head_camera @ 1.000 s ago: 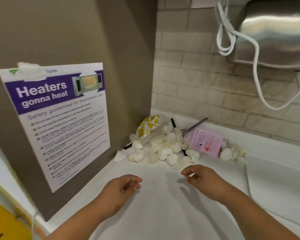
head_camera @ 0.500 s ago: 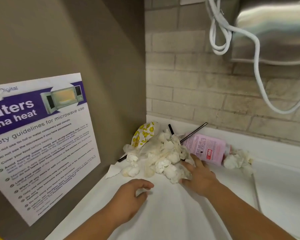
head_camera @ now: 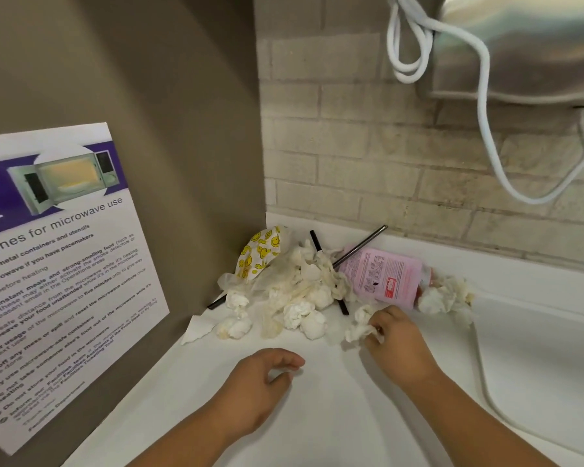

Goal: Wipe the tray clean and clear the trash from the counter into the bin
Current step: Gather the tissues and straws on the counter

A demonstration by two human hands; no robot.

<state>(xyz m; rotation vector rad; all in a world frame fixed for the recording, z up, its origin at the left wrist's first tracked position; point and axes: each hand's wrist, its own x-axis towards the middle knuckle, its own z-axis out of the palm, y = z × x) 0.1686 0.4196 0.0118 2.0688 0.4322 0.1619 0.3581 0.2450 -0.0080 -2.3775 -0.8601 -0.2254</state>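
A heap of crumpled white tissue balls (head_camera: 297, 298) lay in the back corner of the white bench (head_camera: 317, 416). A yellow smiley-print wrapper (head_camera: 260, 251) leaned behind it; a thin black straw (head_camera: 316, 242) and a slim metal straw (head_camera: 361, 245) poked out. A pink printed plastic pouch (head_camera: 385, 278) lay flat just right. The right hand (head_camera: 398, 342) pinched a loose tissue wad (head_camera: 358, 328).

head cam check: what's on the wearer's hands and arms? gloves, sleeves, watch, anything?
No gloves: the left hand and right hand are both bare. No ring, watch or wristband shows. The left forearm and right forearm are uncovered down to the bottom edge of the frame, with no sleeve or cuff in view.
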